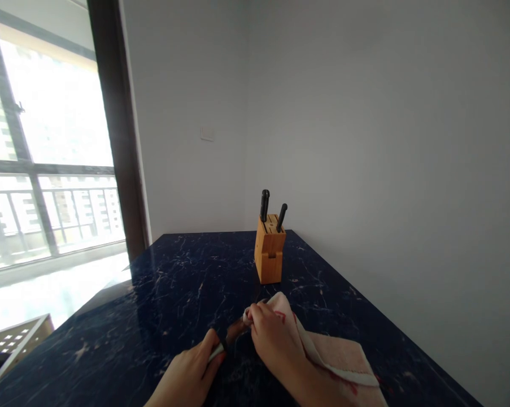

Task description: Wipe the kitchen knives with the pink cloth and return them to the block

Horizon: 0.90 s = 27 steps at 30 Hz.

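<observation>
My left hand (190, 366) is closed around the handle of a knife (236, 329), whose blade points away to the upper right, low over the table. A pink and white towel (340, 351) with red marks is in my right hand (272, 338). Those fingers are closed, pinching a fold of the towel around the blade toward its tip. The rest of the towel drapes under and beside my right forearm onto the table. Part of the blade is hidden by the towel and fingers.
A wooden knife block (270, 257) with several black-handled pieces in it stands beyond my hands on the dark blue marbled table (182, 277). Grey walls meet behind it. At the left are a large window (60, 113) and a perforated chair or basket edge (20, 342).
</observation>
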Motion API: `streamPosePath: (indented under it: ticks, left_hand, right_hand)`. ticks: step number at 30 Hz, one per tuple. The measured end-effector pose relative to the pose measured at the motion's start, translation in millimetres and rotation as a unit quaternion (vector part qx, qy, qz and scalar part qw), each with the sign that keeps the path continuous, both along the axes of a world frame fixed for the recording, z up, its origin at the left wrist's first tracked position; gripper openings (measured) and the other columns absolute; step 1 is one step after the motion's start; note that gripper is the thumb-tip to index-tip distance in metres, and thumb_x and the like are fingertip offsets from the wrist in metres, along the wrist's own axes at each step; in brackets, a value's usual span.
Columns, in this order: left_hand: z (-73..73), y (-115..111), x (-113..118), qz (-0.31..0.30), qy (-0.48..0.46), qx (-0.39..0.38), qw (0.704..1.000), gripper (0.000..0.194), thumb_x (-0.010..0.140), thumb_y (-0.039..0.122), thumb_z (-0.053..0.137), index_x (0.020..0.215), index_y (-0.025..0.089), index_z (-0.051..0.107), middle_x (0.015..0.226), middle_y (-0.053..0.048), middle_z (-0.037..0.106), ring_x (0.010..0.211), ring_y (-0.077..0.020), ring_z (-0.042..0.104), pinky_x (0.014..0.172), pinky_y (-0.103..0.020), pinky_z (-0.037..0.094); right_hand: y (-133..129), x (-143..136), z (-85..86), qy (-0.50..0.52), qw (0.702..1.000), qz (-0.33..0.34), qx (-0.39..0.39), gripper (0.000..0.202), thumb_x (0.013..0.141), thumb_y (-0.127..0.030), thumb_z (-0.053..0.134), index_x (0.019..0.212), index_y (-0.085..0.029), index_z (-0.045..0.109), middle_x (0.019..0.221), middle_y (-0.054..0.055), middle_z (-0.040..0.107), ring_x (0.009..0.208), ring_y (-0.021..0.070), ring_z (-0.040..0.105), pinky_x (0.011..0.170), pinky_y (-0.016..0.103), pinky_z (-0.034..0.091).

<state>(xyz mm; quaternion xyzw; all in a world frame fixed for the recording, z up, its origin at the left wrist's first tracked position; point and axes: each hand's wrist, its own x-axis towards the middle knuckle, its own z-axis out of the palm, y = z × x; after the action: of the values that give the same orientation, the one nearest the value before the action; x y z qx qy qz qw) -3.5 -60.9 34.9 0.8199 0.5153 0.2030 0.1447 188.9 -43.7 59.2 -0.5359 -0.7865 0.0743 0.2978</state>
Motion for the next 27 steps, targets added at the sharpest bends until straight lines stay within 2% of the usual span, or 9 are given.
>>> streamPosePath:
  ticks: [4,6,12,19,24,27]
  left_hand:
    - [-0.4,0,0,-0.001,-0.001,0.003,1.000,0.011,0.089,0.027,0.033,0.097,0.024,0.040,0.088,-0.002,0.067,0.081,-0.0191,0.064,0.065,-0.024,0.041]
    - [0.4,0,0,-0.003,-0.006,0.000,1.000,0.009,0.089,0.027,0.033,0.093,0.024,0.041,0.085,-0.001,0.066,0.079,-0.0182,0.064,0.065,-0.024,0.040]
    - [1.1,1,0,-0.001,-0.011,-0.007,1.000,0.009,0.089,0.029,0.034,0.093,0.025,0.041,0.084,0.000,0.066,0.077,-0.0174,0.064,0.063,-0.023,0.039]
    - [1.9,-1,1,-0.004,-0.008,-0.005,1.000,0.008,0.089,0.026,0.033,0.091,0.025,0.041,0.082,0.001,0.066,0.076,-0.0171,0.064,0.062,-0.022,0.039]
    - [4.7,-1,1,-0.006,0.001,0.001,1.000,0.010,0.090,0.029,0.033,0.094,0.025,0.041,0.084,0.000,0.067,0.077,-0.0181,0.064,0.062,-0.023,0.040]
    - [5.0,-2,1,-0.007,0.010,0.006,1.000,0.011,0.090,0.029,0.032,0.093,0.025,0.042,0.085,0.000,0.067,0.078,-0.0184,0.064,0.062,-0.023,0.040]
  right_hand:
    - [-10,-6,1.3,-0.016,0.995,0.094,0.005,0.027,0.075,-0.001,0.036,0.085,-0.022,0.049,0.090,0.000,0.056,0.088,0.0145,0.052,0.077,0.025,0.036]
    - [-13,-8,3.1,-0.028,0.993,0.113,0.006,0.028,0.074,0.000,0.035,0.084,-0.022,0.049,0.089,-0.001,0.055,0.087,0.0139,0.052,0.076,0.024,0.036]
    - [-4,-1,6.3,-0.052,0.998,0.019,-0.004,0.028,0.068,0.003,0.036,0.080,-0.019,0.048,0.088,0.003,0.055,0.085,0.0154,0.050,0.074,0.026,0.035]
    - [-12,-9,0.9,-0.032,0.992,0.121,0.017,0.025,0.068,-0.001,0.041,0.081,-0.021,0.049,0.090,0.000,0.054,0.087,0.0143,0.050,0.076,0.024,0.036]
    - [-6,-6,3.7,0.040,0.999,0.009,0.019,0.027,0.073,-0.002,0.040,0.088,-0.022,0.051,0.092,0.001,0.055,0.089,0.0152,0.052,0.078,0.027,0.036]
    - [-6,-7,3.5,0.069,0.997,0.021,0.020,0.027,0.075,-0.003,0.041,0.091,-0.022,0.051,0.093,0.001,0.055,0.090,0.0148,0.052,0.079,0.026,0.037]
